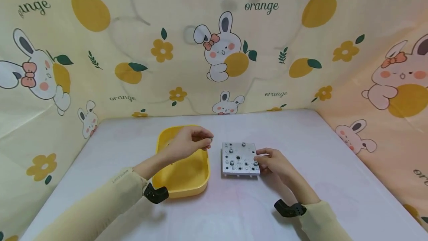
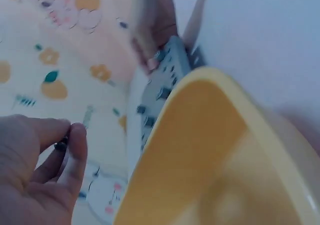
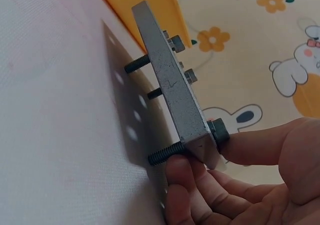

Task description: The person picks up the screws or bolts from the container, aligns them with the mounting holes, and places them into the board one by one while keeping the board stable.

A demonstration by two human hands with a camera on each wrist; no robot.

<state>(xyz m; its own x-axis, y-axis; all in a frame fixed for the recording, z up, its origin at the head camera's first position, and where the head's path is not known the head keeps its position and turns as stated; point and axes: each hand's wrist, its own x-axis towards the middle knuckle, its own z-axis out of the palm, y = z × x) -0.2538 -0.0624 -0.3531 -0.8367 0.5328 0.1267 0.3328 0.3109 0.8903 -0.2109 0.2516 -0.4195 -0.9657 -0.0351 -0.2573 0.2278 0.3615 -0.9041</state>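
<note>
Over the right rim of the yellow bin [image 1: 182,192], my left hand [image 1: 187,142] pinches a small dark screw [image 2: 61,146] between thumb and fingertips; most of it is hidden by the fingers. My right hand [image 1: 275,163] grips a square grey metal plate [image 1: 245,157] by its right edge. In the right wrist view, the thumb lies against a bolt head [image 3: 219,129] at the plate's corner, and the other fingers are beneath. Several bolts pass through the plate, their threaded ends [image 3: 165,153] sticking out below. The plate casts a shadow with light spots on the table.
The white-covered table [image 1: 214,218] carries the bin and plate side by side. A patterned cloth [image 1: 160,81] with rabbits and oranges rises behind and at both sides. Black wrist cameras [image 1: 156,193] sit on both wrists. A few small bits lie in the bin's far part.
</note>
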